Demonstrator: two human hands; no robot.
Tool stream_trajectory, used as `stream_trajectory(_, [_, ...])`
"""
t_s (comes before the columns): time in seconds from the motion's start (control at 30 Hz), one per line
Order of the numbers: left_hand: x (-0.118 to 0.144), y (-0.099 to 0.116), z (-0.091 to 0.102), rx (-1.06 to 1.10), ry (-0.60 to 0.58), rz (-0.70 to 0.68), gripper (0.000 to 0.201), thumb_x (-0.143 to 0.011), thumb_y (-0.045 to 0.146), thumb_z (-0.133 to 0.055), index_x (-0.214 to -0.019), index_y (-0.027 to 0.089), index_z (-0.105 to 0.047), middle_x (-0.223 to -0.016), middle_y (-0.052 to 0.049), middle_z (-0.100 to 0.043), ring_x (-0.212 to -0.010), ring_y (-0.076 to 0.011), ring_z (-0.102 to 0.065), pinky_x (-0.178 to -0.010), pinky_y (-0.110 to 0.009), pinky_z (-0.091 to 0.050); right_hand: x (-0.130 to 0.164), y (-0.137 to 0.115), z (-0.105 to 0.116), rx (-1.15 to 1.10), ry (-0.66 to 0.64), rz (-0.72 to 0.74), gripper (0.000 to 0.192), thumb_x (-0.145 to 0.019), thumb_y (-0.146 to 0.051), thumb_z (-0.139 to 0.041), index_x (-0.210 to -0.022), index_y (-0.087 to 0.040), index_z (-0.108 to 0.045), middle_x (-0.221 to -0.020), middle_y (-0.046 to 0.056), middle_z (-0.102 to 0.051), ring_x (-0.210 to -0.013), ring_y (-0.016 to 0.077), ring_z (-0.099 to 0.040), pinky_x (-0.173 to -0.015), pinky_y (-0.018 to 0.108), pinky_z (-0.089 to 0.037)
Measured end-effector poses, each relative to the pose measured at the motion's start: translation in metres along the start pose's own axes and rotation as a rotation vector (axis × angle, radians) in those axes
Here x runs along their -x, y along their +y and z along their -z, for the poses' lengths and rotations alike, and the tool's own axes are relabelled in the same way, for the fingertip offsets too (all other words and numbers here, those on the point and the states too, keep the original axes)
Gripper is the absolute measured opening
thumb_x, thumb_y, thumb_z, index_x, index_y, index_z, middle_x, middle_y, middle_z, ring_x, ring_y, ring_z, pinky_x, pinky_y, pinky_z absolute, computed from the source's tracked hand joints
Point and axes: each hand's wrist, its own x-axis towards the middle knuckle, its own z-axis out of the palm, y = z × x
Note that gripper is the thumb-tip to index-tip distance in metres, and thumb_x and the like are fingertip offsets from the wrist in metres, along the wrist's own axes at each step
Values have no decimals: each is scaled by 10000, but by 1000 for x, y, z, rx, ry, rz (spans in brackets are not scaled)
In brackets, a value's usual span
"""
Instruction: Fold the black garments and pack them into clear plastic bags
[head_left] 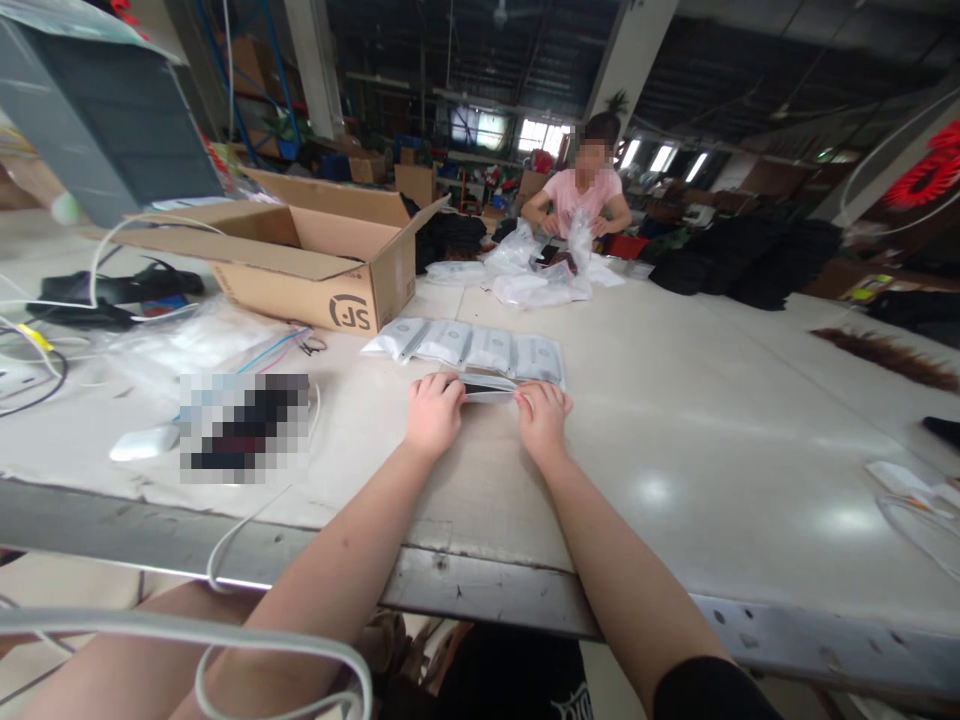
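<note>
My left hand (436,414) and my right hand (541,420) grip opposite ends of a white plastic pouch (487,396) low over the table. Its mouth gapes between them, and something dark shows inside. The fingers of both hands are closed around its edge. Just beyond it, several white packets (491,348) with a grey round mark lie side by side in an overlapping row. What else the pouch holds is hidden.
An open cardboard box (300,270) stands behind the packets to the left. Clear plastic bags (202,335), cables and a white computer mouse (144,443) lie at left. Across the table a person (581,190) handles clear bags. Black piles (735,250) sit at the back right.
</note>
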Motion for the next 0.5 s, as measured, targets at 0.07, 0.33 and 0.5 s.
stream_trajectory(0.07, [0,-2,2,-10,2,4,181,-972,287,-491,-987,255,-669,-1240,-87,-635,-1175,-274,-518,-953,-465,-357,0,7,-2,-12,36,-30,181,-967,-320,-512,-930,-236,-668,-999,68,-675,-1005,267,-541,-944,432,-348])
stream_trajectory(0.33, [2,-5,-5,-115,-107,-50,225,-946,210,-501,-1036,291,-691,-1324,-79,-584,-1163,-301,-508,-872,-452,-387,4,-4,-6,53,21,39,150,-957,-291,-550,-949,-229,-687,-1034,66,-675,-1025,255,-542,-919,403,-362])
stream_trajectory(0.5, [1,-8,-5,-58,-21,-88,210,-961,188,-468,-971,238,-672,-1357,-77,-590,-1188,-277,-507,-926,-454,-366,4,-13,-2,60,3,120,157,-963,-291,-553,-965,-228,-697,-1046,75,-672,-1022,256,-547,-896,406,-373])
